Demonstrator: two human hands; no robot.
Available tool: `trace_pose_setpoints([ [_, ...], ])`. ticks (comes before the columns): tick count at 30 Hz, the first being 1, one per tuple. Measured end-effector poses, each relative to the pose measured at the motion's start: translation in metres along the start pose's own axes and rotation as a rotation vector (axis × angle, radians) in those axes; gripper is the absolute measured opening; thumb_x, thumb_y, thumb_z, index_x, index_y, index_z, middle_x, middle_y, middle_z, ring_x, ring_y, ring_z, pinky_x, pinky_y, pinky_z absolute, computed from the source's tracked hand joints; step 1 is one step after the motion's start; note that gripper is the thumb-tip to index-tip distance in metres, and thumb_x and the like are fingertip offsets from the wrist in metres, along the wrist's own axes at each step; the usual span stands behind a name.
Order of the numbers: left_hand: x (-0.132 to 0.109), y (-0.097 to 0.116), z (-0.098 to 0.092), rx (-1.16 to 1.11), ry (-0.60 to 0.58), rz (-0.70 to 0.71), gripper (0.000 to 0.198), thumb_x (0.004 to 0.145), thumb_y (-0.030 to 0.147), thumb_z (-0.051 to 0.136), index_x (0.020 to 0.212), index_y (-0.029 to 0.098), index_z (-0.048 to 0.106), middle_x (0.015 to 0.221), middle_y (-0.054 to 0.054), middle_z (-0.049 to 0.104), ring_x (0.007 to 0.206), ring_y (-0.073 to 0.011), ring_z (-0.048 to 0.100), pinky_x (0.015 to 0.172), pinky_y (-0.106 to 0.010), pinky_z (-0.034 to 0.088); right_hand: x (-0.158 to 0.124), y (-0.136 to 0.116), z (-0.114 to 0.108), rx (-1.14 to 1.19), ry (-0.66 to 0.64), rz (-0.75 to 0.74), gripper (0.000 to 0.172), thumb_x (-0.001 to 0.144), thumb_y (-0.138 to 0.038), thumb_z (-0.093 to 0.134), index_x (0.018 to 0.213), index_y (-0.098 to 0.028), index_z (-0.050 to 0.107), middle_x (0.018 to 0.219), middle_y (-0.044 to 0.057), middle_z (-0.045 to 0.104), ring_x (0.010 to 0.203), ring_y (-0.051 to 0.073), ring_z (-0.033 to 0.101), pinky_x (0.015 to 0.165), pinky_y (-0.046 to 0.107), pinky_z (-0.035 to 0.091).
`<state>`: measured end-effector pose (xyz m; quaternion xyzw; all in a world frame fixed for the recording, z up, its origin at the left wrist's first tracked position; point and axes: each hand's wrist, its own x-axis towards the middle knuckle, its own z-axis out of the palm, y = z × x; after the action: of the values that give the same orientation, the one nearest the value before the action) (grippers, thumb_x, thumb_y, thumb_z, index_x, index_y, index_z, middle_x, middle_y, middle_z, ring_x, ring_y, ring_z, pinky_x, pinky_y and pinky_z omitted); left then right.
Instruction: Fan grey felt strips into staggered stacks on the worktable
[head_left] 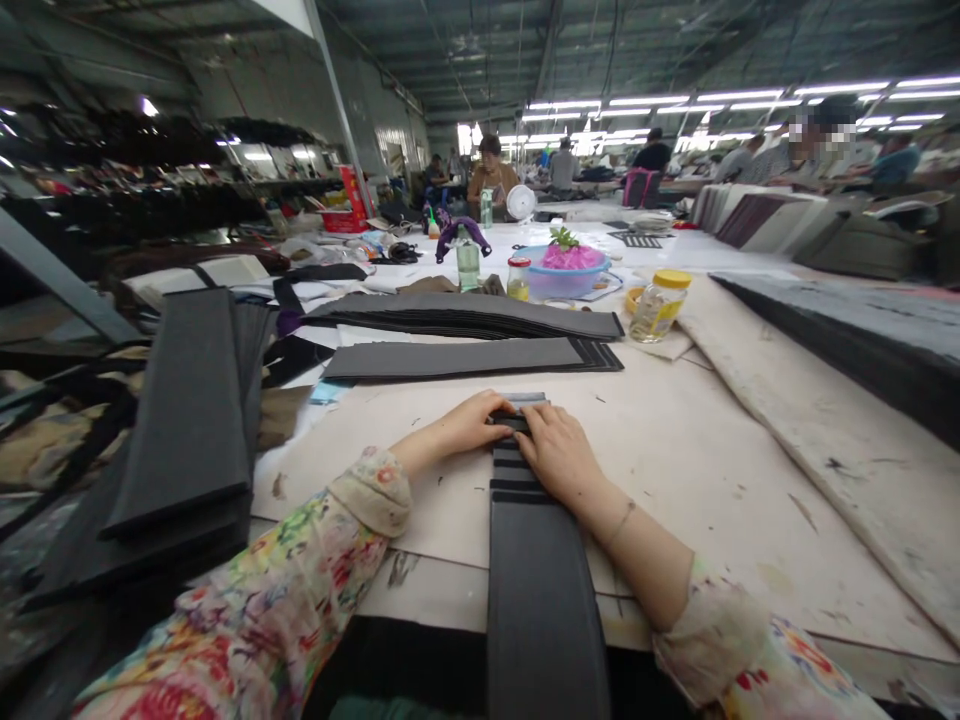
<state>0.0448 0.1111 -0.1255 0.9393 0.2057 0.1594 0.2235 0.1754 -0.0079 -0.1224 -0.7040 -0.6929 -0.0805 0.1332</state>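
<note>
A stack of long dark grey fabric strips [544, 590] runs from the table's front edge toward the middle, its far ends stepped one behind another. My left hand [480, 422] pinches the left edge near the far end, thumb and fingers closed on it. On the opposite edge, my right hand [561, 448] lies over the strips with its fingers curled around the far end. Both hands touch the same stack, and the fingertips partly hide the ends. Just beyond lies another fanned pile of grey strips [465, 358].
A longer strip pile [472, 315] lies farther back, and folded grey panels [184, 410] are heaped at left. A yellow-lidded jar [661, 308], a blue basin [570, 278] and a green bottle [468, 265] stand behind. A thick board [825, 450] borders the right. Several people work beyond.
</note>
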Motion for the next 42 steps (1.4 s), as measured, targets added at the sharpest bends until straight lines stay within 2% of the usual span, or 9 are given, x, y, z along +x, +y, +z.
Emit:
trace_pose_setpoints([
  [9, -0.009, 0.005, -0.002, 0.125, -0.022, 0.155, 0.018, 0.085, 0.026, 0.049, 0.095, 0.014, 0.058, 0.094, -0.007, 0.057, 0.092, -0.0178, 0.05, 0.084, -0.03, 0.04, 0.003, 0.0, -0.001, 0.028, -0.093, -0.092, 0.03, 0.091, -0.027, 0.032, 0.103, -0.015, 0.056, 0.097, 0.009, 0.057, 0.095, 0.019, 0.05, 0.084, 0.03, 0.036],
  [16, -0.022, 0.008, 0.0, 0.208, -0.012, 0.139, 0.026, 0.091, 0.024, 0.037, 0.102, 0.016, 0.059, 0.097, -0.007, 0.056, 0.093, -0.0164, 0.049, 0.085, -0.029, 0.04, 0.004, -0.005, -0.005, -0.044, -0.124, -0.075, 0.029, 0.09, -0.023, 0.032, 0.099, -0.013, 0.059, 0.09, 0.01, 0.058, 0.086, 0.02, 0.053, 0.078, 0.031, 0.037],
  [22, -0.042, 0.012, -0.009, 0.137, 0.043, -0.042, 0.028, 0.09, 0.026, 0.038, 0.104, 0.013, 0.058, 0.101, -0.009, 0.057, 0.099, -0.0177, 0.05, 0.092, -0.032, 0.039, 0.003, -0.006, -0.006, -0.061, -0.114, -0.042, 0.033, 0.09, -0.023, 0.029, 0.096, -0.013, 0.06, 0.089, 0.012, 0.059, 0.082, 0.021, 0.054, 0.074, 0.031, 0.038],
  [26, -0.079, 0.054, -0.014, 0.022, 0.099, -0.132, 0.05, 0.082, 0.041, 0.05, 0.124, 0.014, 0.043, 0.126, -0.012, 0.045, 0.118, -0.0215, 0.039, 0.102, -0.036, 0.031, 0.002, -0.006, -0.007, -0.028, -0.102, -0.019, 0.031, 0.09, -0.023, 0.031, 0.095, -0.013, 0.06, 0.091, 0.012, 0.059, 0.085, 0.02, 0.054, 0.076, 0.031, 0.037],
  [29, -0.106, 0.087, -0.003, -0.058, -0.039, -0.179, 0.071, 0.076, 0.049, 0.055, 0.134, 0.02, 0.028, 0.14, -0.01, 0.03, 0.128, -0.0241, 0.027, 0.107, -0.04, 0.025, 0.002, -0.003, -0.007, 0.018, -0.089, 0.005, 0.03, 0.09, -0.025, 0.032, 0.095, -0.015, 0.059, 0.093, 0.011, 0.059, 0.089, 0.02, 0.052, 0.079, 0.03, 0.036],
  [31, -0.117, 0.098, 0.008, -0.081, -0.064, -0.252, 0.076, 0.075, 0.048, 0.056, 0.137, 0.02, 0.023, 0.143, -0.01, 0.025, 0.131, -0.0254, 0.023, 0.108, -0.042, 0.023, 0.005, 0.002, -0.006, 0.058, -0.089, 0.027, 0.03, 0.09, -0.027, 0.032, 0.093, -0.016, 0.059, 0.094, 0.01, 0.059, 0.092, 0.02, 0.051, 0.081, 0.03, 0.035],
  [34, -0.121, 0.098, 0.023, -0.093, -0.012, -0.315, 0.08, 0.074, 0.047, 0.055, 0.139, 0.016, 0.018, 0.144, -0.012, 0.021, 0.132, -0.0259, 0.021, 0.108, -0.043, 0.022, 0.015, 0.014, -0.003, 0.129, -0.091, 0.099, 0.032, 0.09, -0.03, 0.032, 0.086, -0.014, 0.06, 0.091, 0.012, 0.059, 0.092, 0.021, 0.051, 0.082, 0.032, 0.035],
  [38, -0.118, 0.092, 0.027, -0.102, 0.013, -0.33, 0.084, 0.073, 0.048, 0.056, 0.139, 0.015, 0.016, 0.144, -0.013, 0.019, 0.132, -0.0258, 0.02, 0.108, -0.043, 0.021, 0.032, 0.031, -0.008, 0.279, -0.106, 0.224, 0.04, 0.088, -0.038, 0.031, 0.076, -0.014, 0.06, 0.083, 0.012, 0.062, 0.085, 0.021, 0.055, 0.077, 0.031, 0.038],
  [42, -0.119, 0.094, 0.025, -0.112, 0.027, -0.336, 0.085, 0.072, 0.049, 0.056, 0.139, 0.014, 0.016, 0.145, -0.013, 0.019, 0.132, -0.0256, 0.019, 0.109, -0.041, 0.02, 0.025, 0.034, -0.024, 0.517, -0.162, 0.261, 0.061, 0.09, -0.047, 0.009, 0.092, -0.014, 0.06, 0.083, 0.008, 0.066, 0.075, 0.017, 0.06, 0.067, 0.027, 0.045],
])
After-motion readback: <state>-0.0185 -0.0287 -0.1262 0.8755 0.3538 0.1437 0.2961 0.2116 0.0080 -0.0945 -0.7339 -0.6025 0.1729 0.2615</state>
